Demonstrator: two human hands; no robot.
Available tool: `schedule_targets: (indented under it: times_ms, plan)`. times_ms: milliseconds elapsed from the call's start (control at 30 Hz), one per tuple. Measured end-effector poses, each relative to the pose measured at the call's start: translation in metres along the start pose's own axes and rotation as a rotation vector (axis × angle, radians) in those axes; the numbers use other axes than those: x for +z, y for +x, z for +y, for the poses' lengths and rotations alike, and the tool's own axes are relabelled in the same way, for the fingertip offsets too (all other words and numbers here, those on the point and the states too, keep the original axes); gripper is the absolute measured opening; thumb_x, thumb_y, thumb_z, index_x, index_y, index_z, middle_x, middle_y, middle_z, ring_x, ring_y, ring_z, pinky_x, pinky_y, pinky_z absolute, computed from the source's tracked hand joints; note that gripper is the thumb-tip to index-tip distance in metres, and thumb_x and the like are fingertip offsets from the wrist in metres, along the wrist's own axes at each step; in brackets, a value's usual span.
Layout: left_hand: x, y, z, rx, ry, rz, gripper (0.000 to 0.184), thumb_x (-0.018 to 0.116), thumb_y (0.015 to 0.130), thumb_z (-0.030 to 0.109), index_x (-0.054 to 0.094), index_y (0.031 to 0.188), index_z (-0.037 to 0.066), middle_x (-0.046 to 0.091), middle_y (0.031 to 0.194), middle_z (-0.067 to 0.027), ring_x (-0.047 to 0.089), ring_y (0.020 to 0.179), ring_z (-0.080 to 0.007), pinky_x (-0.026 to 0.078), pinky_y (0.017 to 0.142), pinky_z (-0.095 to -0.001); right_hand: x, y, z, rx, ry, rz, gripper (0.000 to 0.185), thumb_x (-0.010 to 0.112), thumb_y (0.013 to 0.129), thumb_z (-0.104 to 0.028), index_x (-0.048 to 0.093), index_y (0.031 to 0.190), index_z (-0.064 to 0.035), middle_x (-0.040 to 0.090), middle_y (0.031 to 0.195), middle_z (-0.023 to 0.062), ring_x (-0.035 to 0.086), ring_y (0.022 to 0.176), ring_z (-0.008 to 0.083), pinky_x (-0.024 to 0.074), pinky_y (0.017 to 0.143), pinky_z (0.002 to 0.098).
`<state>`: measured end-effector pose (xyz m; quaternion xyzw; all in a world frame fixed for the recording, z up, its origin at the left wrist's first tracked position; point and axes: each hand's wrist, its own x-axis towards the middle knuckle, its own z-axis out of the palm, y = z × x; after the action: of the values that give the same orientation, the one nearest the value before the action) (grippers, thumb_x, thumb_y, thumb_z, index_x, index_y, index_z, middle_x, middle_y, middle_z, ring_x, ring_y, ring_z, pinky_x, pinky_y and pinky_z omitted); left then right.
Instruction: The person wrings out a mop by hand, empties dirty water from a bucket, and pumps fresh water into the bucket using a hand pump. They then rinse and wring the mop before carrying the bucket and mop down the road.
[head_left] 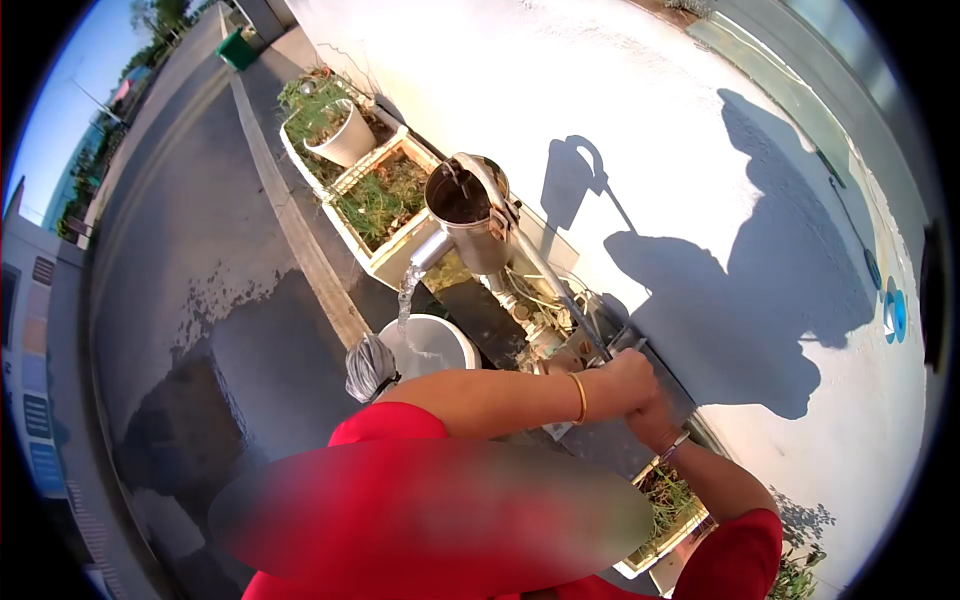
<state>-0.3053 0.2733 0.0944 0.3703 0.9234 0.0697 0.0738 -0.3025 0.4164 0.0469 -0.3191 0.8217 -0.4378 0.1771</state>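
An old metal hand pump (480, 245) stands beside the wall, its top open and dark inside. Its long lever, the pump handle (560, 285), runs from the top of the body down to my hands. My left hand (630, 380), with a gold bracelet on the wrist, is wrapped round the end of the handle. Close against it, my right hand (655, 425) is also closed on the handle, a band at its wrist. Water (407, 292) pours from the spout (432, 250) into a white bucket (465, 345), partly hidden by my left forearm.
Planters (375, 265) with grassy plants and a white pot (345, 135) stand beyond the pump. Pipes and fittings (540, 335) crowd its base. A grey wrinkled bundle (370, 368) touches the bucket's side. The white wall (640, 80) bounds the right; wet pavement (290, 350) lies left.
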Motion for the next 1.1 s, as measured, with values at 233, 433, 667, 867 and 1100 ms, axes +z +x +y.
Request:
schedule_targets:
  times_ms: [233,433,667,867,1100]
  plan:
    - [0.002,-0.027,-0.002,0.064,0.054,0.062,0.009,0.059,0.066,0.017,0.066,0.064,0.013,0.064,0.068,-0.0044,0.062,0.064,-0.02,0.045,0.05,-0.0318,0.026,0.0,0.002,0.176,-0.023,-0.04,0.024,0.059,0.075,-0.018,0.061,0.095,-0.0038,0.062,0.091,0.017,0.06,0.09,0.0284,0.0463,0.071,0.0345]
    - [-0.083,-0.045,0.034,0.134,0.0,0.156,0.009,0.06,0.066,0.017,0.066,0.065,0.01,0.064,0.069,-0.0079,0.062,0.065,-0.025,0.048,0.056,-0.0362,-0.041,-0.036,-0.121,0.2,-0.098,-0.062,0.02,0.057,0.076,-0.015,0.061,0.091,-0.0023,0.063,0.078,0.0095,0.061,0.074,0.0185,0.0453,0.062,0.0328]
    - [-0.147,-0.04,0.034,0.269,-0.264,0.218,0.009,0.061,0.062,0.014,0.063,0.063,0.005,0.061,0.064,-0.015,0.061,0.061,-0.029,0.049,0.055,-0.037,-0.102,-0.023,-0.238,0.754,-0.176,-0.297,0.026,0.056,0.077,-0.018,0.058,0.094,0.0012,0.061,0.082,0.009,0.055,0.077,0.0135,0.0439,0.067,0.0281]
    - [-0.104,-0.014,0.032,0.106,-0.263,0.237,0.012,0.059,0.064,0.014,0.063,0.061,0.004,0.06,0.061,-0.0143,0.061,0.058,-0.0281,0.048,0.052,-0.0363,-0.091,-0.026,-0.146,0.398,-0.031,-0.162,0.024,0.053,0.076,-0.012,0.057,0.093,0.0034,0.062,0.086,0.0189,0.06,0.083,0.0241,0.0451,0.071,0.0323]
    - [-0.047,0.015,0.017,0.048,-0.118,0.1,0.012,0.058,0.068,0.017,0.066,0.066,0.008,0.064,0.069,-0.0085,0.063,0.066,-0.0222,0.048,0.054,-0.0337,-0.058,-0.01,-0.049,0.158,-0.046,-0.018,0.012,0.056,0.074,-0.003,0.059,0.083,0.0039,0.065,0.075,0.0108,0.06,0.071,0.015,0.0459,0.062,0.0286]
